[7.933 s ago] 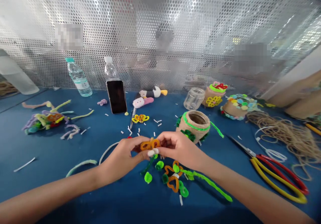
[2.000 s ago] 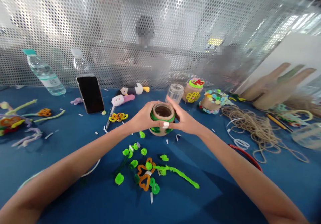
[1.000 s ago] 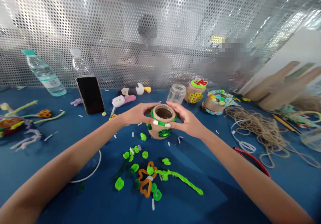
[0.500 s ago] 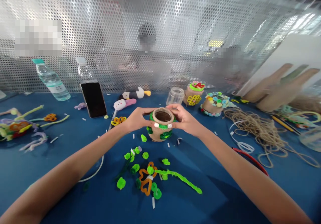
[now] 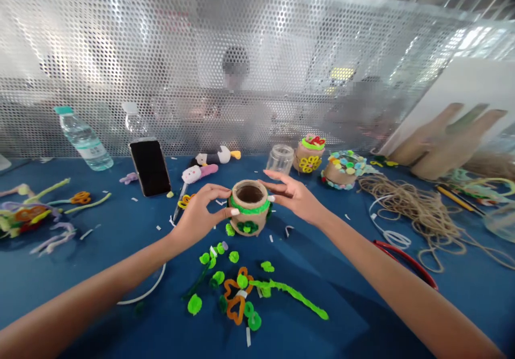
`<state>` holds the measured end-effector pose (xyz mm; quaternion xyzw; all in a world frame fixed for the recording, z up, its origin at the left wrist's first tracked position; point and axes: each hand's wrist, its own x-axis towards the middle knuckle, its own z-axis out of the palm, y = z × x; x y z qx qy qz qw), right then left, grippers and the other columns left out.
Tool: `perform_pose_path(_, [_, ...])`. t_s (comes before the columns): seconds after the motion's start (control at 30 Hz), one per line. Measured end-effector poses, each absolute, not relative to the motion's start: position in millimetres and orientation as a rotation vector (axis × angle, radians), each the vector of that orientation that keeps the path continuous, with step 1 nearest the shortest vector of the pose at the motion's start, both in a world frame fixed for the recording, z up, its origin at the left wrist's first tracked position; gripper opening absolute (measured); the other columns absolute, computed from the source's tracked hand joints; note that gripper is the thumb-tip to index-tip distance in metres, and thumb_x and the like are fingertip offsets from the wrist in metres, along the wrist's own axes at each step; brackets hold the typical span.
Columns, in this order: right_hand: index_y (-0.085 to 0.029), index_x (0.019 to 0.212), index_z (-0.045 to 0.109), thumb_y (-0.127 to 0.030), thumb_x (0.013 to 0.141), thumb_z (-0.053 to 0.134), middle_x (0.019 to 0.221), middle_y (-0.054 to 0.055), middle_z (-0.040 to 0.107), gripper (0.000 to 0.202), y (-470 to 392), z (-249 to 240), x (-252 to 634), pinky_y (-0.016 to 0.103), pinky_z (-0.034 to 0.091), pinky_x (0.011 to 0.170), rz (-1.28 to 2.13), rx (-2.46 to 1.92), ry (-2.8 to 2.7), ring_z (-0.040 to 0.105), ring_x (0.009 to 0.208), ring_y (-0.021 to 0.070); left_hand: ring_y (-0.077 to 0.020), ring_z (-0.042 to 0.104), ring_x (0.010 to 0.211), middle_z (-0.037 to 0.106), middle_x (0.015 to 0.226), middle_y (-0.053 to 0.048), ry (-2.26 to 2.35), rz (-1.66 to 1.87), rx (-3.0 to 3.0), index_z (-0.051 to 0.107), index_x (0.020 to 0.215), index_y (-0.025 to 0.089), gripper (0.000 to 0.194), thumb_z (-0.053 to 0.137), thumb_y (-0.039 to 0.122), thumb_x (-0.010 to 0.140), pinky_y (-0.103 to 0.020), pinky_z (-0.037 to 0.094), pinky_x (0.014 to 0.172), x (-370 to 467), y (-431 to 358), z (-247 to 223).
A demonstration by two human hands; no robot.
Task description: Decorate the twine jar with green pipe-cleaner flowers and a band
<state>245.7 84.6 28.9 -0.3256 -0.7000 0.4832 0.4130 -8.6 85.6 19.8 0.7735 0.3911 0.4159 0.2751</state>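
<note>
A twine-wrapped jar (image 5: 248,211) with a green fuzzy band round its neck and dark green fuzzy decorations stands upright on the blue table, its mouth open. My left hand (image 5: 203,209) rests against its left side, thumb at the front and fingers by the rim. My right hand (image 5: 293,195) is at the jar's right side, fingers spread, the fingertips close to the rim. In front lie several small green fuzzy discs (image 5: 195,304), orange pipe-cleaner loops (image 5: 236,310) and a bright green fuzzy strip (image 5: 300,296).
Behind stand a clear glass jar (image 5: 280,159), two decorated jars (image 5: 309,155), a phone (image 5: 151,167) and water bottles (image 5: 89,147). Loose twine (image 5: 402,209) and a white cable (image 5: 392,235) lie right; colourful pipe cleaners (image 5: 32,206) lie left. A perforated metal screen (image 5: 181,53) rises behind.
The twine-wrapped jar has turned and shifted slightly left and nearer. My right hand's fingers have loosened and spread. My left hand has moved left with the jar.
</note>
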Motion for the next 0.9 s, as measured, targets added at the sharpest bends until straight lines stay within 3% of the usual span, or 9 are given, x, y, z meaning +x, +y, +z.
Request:
perform_pose_path(0.07, [-0.023, 0.134, 0.031, -0.036, 0.078, 0.064, 0.138, 0.010, 0.043, 0.066, 79, 29, 239, 0.048, 0.032, 0.106, 1.221, -0.821, -1.812, 0.038, 0.128, 0.0237, -0.0253, 0.055, 0.103, 0.055, 0.110, -0.010, 0.984, 1.131, 1.996, 0.061, 0.086, 0.017, 0.036, 0.072, 0.044, 0.065, -0.043, 0.045, 0.092, -11, 102, 19])
perform_pose_path(0.13, [-0.023, 0.136, 0.030, -0.036, 0.072, 0.071, 0.144, 0.010, 0.033, 0.077, 73, 28, 231, 0.045, 0.030, 0.108, 1.130, -0.867, -1.869, 0.034, 0.130, 0.0245, -0.0267, 0.052, 0.111, 0.050, 0.121, -0.012, 0.869, 1.045, 1.920, 0.057, 0.100, 0.017, 0.050, 0.077, 0.040, 0.059, -0.044, 0.042, 0.097, -11, 118, 21])
perform_pose_path(0.27, [-0.024, 0.135, 0.031, -0.039, 0.064, 0.077, 0.141, 0.010, 0.037, 0.086, 65, 26, 218, 0.044, 0.035, 0.104, 0.850, -0.988, -1.896, 0.037, 0.127, 0.0282, -0.0266, 0.048, 0.118, 0.045, 0.133, -0.011, 0.591, 0.666, 1.931, 0.040, 0.130, 0.025, 0.082, 0.079, 0.031, 0.058, -0.043, 0.040, 0.099, 0, 131, 30])
perform_pose_path(0.43, [-0.024, 0.136, 0.025, -0.038, 0.065, 0.076, 0.141, 0.011, 0.035, 0.089, 63, 27, 213, 0.043, 0.034, 0.104, 0.855, -0.978, -1.902, 0.036, 0.128, 0.0274, -0.0270, 0.050, 0.115, 0.053, 0.127, -0.009, 0.434, 0.575, 1.976, 0.045, 0.129, 0.023, 0.076, 0.078, 0.033, 0.061, -0.042, 0.040, 0.098, 6, 127, 39])
perform_pose_path(0.67, [-0.021, 0.124, 0.035, -0.029, 0.064, 0.077, 0.132, 0.013, 0.044, 0.073, 71, 27, 217, 0.042, 0.038, 0.100, 0.943, -0.883, -1.872, 0.044, 0.122, 0.0260, -0.0269, 0.053, 0.111, 0.056, 0.124, -0.010, 0.526, 0.664, 1.991, 0.046, 0.129, 0.018, 0.063, 0.066, 0.042, 0.074, -0.039, 0.043, 0.094, 2, 124, 29])
perform_pose_path(0.9, [-0.021, 0.126, 0.035, -0.027, 0.067, 0.075, 0.134, 0.012, 0.043, 0.072, 81, 22, 222, 0.041, 0.036, 0.102, 1.046, -0.784, -1.865, 0.044, 0.122, 0.0246, -0.0255, 0.052, 0.113, 0.057, 0.123, -0.007, 0.550, 0.646, 2.096, 0.051, 0.125, 0.020, 0.054, 0.061, 0.043, 0.078, -0.034, 0.046, 0.090, 1, 125, 35])
